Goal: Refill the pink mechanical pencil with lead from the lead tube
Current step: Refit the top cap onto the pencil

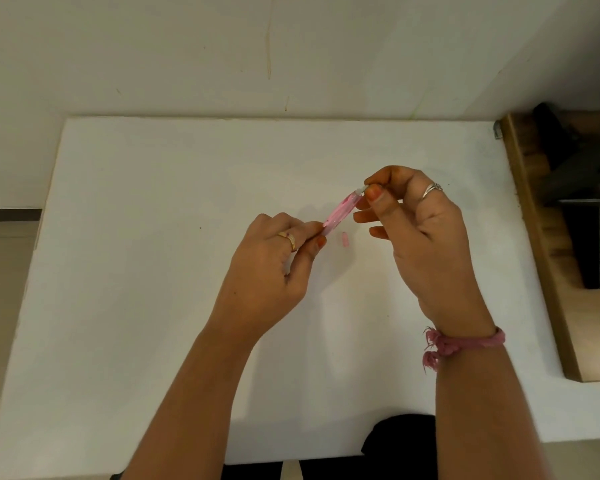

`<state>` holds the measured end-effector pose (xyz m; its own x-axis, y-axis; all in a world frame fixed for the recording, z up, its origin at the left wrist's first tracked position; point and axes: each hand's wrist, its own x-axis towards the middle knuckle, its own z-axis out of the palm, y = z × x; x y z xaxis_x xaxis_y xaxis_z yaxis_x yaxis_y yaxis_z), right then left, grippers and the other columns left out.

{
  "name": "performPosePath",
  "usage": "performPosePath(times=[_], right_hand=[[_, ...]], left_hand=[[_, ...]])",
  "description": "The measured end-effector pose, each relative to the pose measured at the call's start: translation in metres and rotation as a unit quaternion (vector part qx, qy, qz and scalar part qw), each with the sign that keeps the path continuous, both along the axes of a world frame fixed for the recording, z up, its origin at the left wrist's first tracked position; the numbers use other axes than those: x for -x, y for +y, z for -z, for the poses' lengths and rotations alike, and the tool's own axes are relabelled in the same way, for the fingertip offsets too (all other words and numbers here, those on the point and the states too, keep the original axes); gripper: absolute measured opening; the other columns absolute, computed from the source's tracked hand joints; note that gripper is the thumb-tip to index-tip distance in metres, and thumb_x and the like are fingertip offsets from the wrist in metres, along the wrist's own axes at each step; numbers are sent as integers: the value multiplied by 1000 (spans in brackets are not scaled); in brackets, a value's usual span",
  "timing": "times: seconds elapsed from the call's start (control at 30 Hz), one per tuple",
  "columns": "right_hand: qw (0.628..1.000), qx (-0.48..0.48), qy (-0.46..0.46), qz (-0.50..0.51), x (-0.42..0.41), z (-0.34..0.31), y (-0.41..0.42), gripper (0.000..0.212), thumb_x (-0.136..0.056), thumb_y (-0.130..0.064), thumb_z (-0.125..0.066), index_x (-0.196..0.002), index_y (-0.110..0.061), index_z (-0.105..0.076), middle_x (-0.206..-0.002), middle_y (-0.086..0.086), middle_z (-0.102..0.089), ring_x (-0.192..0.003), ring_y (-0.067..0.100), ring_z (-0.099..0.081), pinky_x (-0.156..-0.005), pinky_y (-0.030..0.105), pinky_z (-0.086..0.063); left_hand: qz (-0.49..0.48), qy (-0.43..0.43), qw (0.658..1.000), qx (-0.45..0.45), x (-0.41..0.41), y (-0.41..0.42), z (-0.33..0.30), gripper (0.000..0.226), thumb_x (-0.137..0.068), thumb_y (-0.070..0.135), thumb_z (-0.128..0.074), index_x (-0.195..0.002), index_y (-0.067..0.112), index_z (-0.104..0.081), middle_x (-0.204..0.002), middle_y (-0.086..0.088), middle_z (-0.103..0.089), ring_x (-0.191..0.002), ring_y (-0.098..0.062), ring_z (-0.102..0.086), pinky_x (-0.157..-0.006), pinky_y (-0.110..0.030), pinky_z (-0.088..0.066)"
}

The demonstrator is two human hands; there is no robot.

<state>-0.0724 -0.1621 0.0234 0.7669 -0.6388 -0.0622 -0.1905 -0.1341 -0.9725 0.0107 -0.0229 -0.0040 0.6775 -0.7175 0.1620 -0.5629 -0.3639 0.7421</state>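
pencil (pixel 338 216) raised over table (pixel 153 271), light, slick plastic | left hand (pixel 274 268) pinches its lower end | right hand (pixel 416 230) nips the small top piece | cap (pixel 344 240) on table | lead brittle, grip barrel

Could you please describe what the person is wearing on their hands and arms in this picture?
Both forearms are bare, with no sleeves in view. The left hand wears a gold-coloured ring on one finger. The right hand wears a silver-coloured ring, and a pink thread wristband with frayed tassel ends circles the right wrist.
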Motion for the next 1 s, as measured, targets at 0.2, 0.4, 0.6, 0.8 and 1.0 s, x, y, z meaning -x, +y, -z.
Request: performPosePath(times=[0.2,0.4,0.6,0.8,1.0], right_hand=[[1000,-13,10,1,1,1,-2,13,-96,-25,-51,-93,-34,-59,-94,-6,-69,-83,10,-69,-74,24,-50],[1000,-15,9,-19,2,-1,-3,15,-95,-24,-52,-92,-36,-60,-93,-4,-69,-84,11,-68,-75,21,-49],[997,46,51,-30,4,-2,-5,17,-96,-25,-51,-93,-40,-58,-88,-15,-68,-85,3,-67,-76,21,-50],[995,72,57,-24,3,-3,-4,17,-95,-25,-52,-94,-40,-59,-85,-13,-67,-81,1,-67,-72,8,-46],[997,69,33,-9,2,-2,-3,16,-94,-24,-54,-98,-37,-63,-83,-12,-67,-80,3,-67,-72,10,-48]], left_hand=[[2,-1,1000,-1,0,-1,0,25,-87,15,-55,-107,7,-66,-88,-4,-67,-78,-18,-55,-64,-24,-47],[1,11,1000,-9,1,0,0,26,-88,16,-52,-109,6,-65,-89,-4,-66,-76,-18,-57,-63,-25,-48],[24,14,999,-18,1,0,1,25,-89,11,-53,-111,6,-64,-90,-4,-65,-79,-18,-56,-67,-20,-45],[1,46,999,-1,4,-3,5,23,-89,6,-55,-109,5,-65,-89,0,-62,-79,-17,-58,-71,-16,-45],[-16,106,994,36,4,-3,4,22,-89,10,-55,-108,8,-66,-90,4,-63,-80,-8,-60,-73,-17,-50]])
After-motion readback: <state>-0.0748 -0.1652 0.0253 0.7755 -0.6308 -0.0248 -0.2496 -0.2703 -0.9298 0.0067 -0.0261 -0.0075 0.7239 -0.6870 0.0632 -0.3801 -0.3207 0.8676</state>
